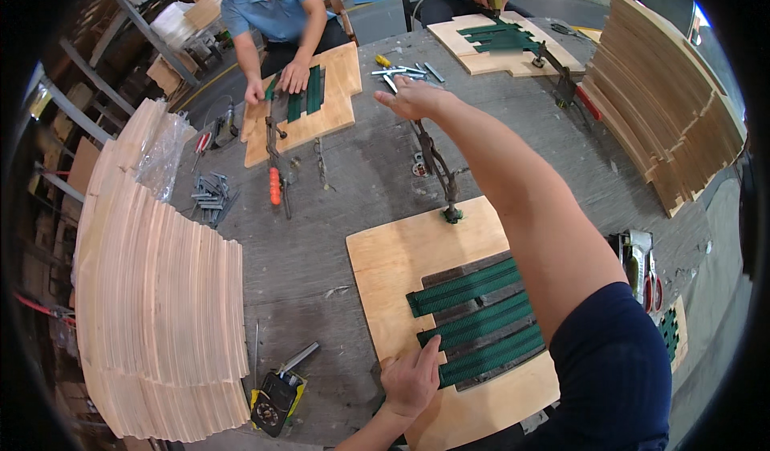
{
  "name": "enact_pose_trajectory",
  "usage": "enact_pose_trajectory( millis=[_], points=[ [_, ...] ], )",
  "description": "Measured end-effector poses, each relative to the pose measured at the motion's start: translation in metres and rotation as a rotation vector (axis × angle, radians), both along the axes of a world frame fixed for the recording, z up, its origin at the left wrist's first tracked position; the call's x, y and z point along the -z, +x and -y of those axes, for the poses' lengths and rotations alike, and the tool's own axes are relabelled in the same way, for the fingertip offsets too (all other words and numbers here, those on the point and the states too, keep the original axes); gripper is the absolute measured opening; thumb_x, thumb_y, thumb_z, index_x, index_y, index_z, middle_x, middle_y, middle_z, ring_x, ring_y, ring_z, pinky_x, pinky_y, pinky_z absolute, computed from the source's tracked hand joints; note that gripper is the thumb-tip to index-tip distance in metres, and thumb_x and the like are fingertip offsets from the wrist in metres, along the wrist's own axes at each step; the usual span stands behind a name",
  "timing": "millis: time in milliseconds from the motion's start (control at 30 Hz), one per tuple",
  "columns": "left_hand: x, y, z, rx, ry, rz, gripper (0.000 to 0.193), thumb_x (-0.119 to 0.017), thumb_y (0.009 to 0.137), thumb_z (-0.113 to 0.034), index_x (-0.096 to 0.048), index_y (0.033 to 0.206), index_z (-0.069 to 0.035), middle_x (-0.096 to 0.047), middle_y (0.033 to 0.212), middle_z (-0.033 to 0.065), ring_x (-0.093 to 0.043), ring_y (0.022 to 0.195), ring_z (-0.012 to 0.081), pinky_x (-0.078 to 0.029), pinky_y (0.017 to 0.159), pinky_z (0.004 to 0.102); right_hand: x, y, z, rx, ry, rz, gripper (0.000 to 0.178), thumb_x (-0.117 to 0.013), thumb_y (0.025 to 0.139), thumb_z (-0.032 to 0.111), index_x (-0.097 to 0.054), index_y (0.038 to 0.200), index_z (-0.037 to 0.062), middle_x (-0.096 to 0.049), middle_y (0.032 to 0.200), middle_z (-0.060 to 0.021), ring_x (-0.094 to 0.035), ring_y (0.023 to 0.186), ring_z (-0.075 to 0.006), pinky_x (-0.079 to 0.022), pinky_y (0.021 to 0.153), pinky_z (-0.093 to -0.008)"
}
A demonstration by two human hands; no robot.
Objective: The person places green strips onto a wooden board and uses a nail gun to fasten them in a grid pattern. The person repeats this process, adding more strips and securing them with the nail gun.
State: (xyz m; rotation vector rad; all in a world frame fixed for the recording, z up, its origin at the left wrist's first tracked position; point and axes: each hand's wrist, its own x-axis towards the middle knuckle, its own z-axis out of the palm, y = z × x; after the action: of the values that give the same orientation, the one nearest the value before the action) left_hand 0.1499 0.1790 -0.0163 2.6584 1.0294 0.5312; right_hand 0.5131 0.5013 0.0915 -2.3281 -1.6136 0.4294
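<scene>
My left hand (pixel 411 381) rests on the near left part of a plywood panel (pixel 385 250), thumb and index finger apart, beside the ends of green webbing straps (pixel 465 331). Several straps run across the panel's rectangular cut-out. My right hand (pixel 419 98) reaches far across the table, fingers stretched out beside a small pile of metal staple strips (pixel 413 71). Under that hand lies the far part of a bar clamp (pixel 437 166), whose near end sits on the panel's far edge. My right forearm and sleeve cover the panel's right part.
Stacked plywood panels (pixel 160 291) stand at left, more panels (pixel 658 90) at far right. A tape measure (pixel 277 399) lies near left; a staple gun (pixel 636 262) lies right. Two co-workers handle strapped panels (pixel 341 98) across the table. An orange-handled clamp (pixel 275 186) lies between.
</scene>
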Motion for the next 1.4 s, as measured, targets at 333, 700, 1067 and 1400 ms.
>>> enact_pose_trajectory(
  millis=[333, 700, 1067, 1400],
  points=[
    [0.002, -0.006, -0.001, -0.016, -0.081, 0.02, 0.045, -0.072, 0.083, -0.011, -0.071, 0.127, -0.017, -0.057, 0.068, -0.0028, -0.056, 0.057, 0.0176, -0.039, 0.056, 0.0346, 0.046, -0.031, -0.013, 0.043, -0.077, 0.034, 0.096, -0.036, 0.097, 0.078, -0.034, 0.158, 0.0039, -0.036, 0.164, -0.0171, -0.037, 0.15, -0.0367, -0.032, 0.117, -0.0615],
    [0.003, -0.001, 0.001, -0.01, -0.008, 0.067, 0.031, -0.066, 0.087, -0.013, -0.071, 0.117, -0.016, -0.068, 0.084, 0.0033, -0.067, 0.074, 0.0252, -0.05, 0.064, 0.0402, 0.049, 0.023, 0.244, -0.038, 0.418, -0.236, 0.06, -0.033, 0.111, 0.046, -0.052, 0.147, 0.0023, -0.059, 0.145, -0.0216, -0.053, 0.139, -0.0339, -0.041, 0.114, -0.0403],
    [-0.017, 0.002, 0.012, -0.191, -0.16, 0.237, 0.029, -0.061, 0.1, -0.023, -0.068, 0.126, -0.012, -0.074, 0.092, 0.0145, -0.072, 0.083, 0.0336, -0.056, 0.073, 0.0447, 0.08, -0.144, 0.6, 0.27, 0.513, -0.227, 0.031, -0.054, 0.103, 0.021, -0.067, 0.127, 0.0077, -0.062, 0.136, -0.0162, -0.049, 0.139, -0.0387, -0.03, 0.12, -0.0534],
    [-0.037, -0.121, 0.136, -0.462, -0.88, 0.254, 0.065, -0.063, 0.103, -0.02, -0.037, 0.153, 0.011, -0.065, 0.134, 0.024, -0.069, 0.115, 0.0227, -0.053, 0.097, 0.0319, 0.095, -0.088, 0.582, 0.268, 0.572, -0.07, 0.031, -0.064, 0.098, 0.024, -0.068, 0.123, 0.0067, -0.061, 0.136, -0.0136, -0.049, 0.138, -0.0357, -0.032, 0.116, -0.0547]
  ],
)
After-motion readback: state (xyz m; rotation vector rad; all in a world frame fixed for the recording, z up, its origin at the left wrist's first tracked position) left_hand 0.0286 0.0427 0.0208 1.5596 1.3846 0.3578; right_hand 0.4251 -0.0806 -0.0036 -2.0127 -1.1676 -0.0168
